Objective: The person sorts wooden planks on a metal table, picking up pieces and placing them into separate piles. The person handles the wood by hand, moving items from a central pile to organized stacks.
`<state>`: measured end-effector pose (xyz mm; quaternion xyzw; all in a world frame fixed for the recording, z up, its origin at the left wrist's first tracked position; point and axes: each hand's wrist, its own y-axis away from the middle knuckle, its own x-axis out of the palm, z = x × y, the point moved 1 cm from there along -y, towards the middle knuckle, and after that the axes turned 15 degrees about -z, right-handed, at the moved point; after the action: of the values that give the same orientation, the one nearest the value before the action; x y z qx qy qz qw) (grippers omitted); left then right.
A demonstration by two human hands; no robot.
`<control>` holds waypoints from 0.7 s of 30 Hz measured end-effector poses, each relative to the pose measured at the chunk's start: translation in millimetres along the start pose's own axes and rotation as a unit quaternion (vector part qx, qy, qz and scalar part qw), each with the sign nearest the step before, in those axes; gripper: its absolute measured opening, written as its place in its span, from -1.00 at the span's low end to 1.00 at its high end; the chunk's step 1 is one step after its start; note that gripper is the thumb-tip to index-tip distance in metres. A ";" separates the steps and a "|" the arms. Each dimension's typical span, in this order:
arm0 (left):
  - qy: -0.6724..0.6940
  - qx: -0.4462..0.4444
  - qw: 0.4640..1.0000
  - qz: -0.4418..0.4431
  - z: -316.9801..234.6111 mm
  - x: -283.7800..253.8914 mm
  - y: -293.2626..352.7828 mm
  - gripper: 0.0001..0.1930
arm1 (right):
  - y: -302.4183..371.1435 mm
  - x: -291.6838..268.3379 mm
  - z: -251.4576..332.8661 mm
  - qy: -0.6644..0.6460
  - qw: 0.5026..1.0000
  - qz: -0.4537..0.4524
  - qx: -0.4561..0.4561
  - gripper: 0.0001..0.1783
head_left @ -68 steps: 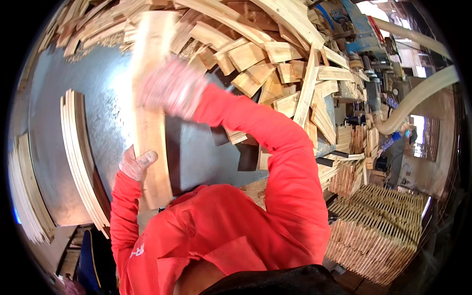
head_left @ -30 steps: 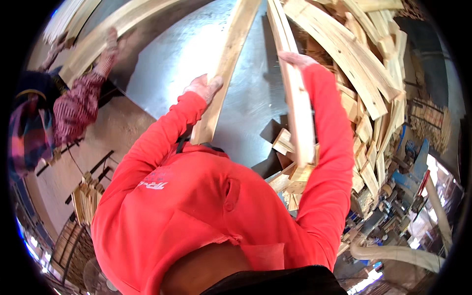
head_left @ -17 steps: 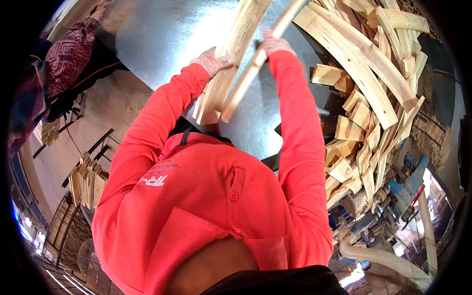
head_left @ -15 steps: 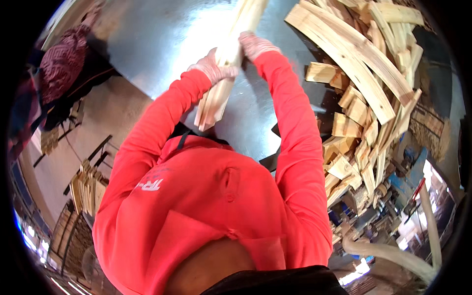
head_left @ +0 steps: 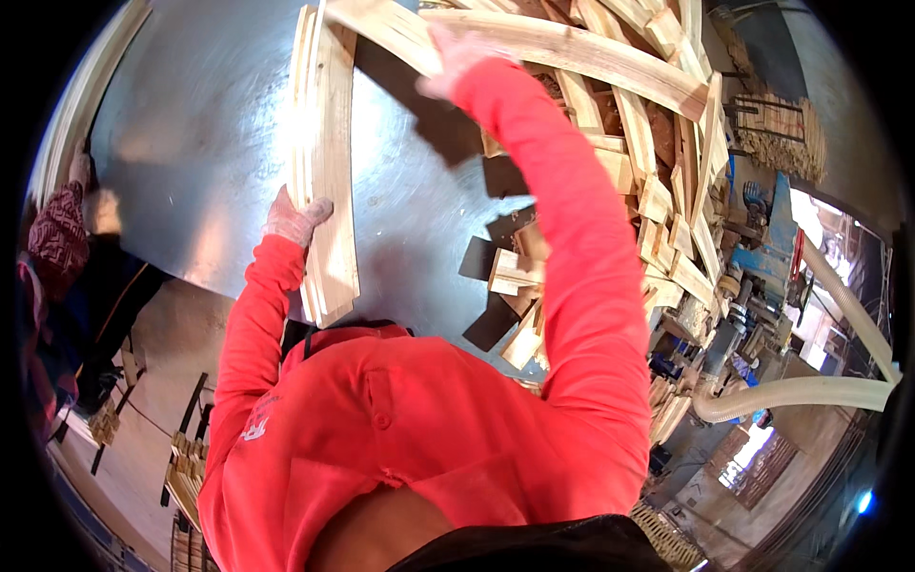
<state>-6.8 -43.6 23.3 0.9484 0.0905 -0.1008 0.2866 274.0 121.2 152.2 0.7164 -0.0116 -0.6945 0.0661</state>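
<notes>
Several pale wooden boards stand bundled lengthwise on the metal table, their near ends close to my body. My left hand, in a light glove, is closed around this bundle near its lower part, with the thumb across the top. My right hand, also gloved and slightly blurred, reaches far over to the right and grips the near end of a wooden plank. That plank slants up and left toward the far end of the bundle. Beside the same hand lies a long plank on top of the woodpile.
A heap of offcuts fills the right side, with short wood blocks at the table's near right edge. At the left, another person's patterned sleeve reaches to long boards. A pale hose and machinery stand at lower right.
My right hand has left the bundle and moved right to a plank by the pile. My left hand stays on the bundle, which now lies farther left in view. The view has turned.
</notes>
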 end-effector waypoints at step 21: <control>0.164 0.053 0.985 0.018 -15.5 -49.8 14.9 -0.24 | -97.5 -10.9 -23.5 0.195 0.970 0.045 -0.140 -0.46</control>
<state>-49.2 -52.8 55.9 0.9674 0.1134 0.0564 0.2194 289.7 220.9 152.9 0.8204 0.0665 -0.5323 0.1979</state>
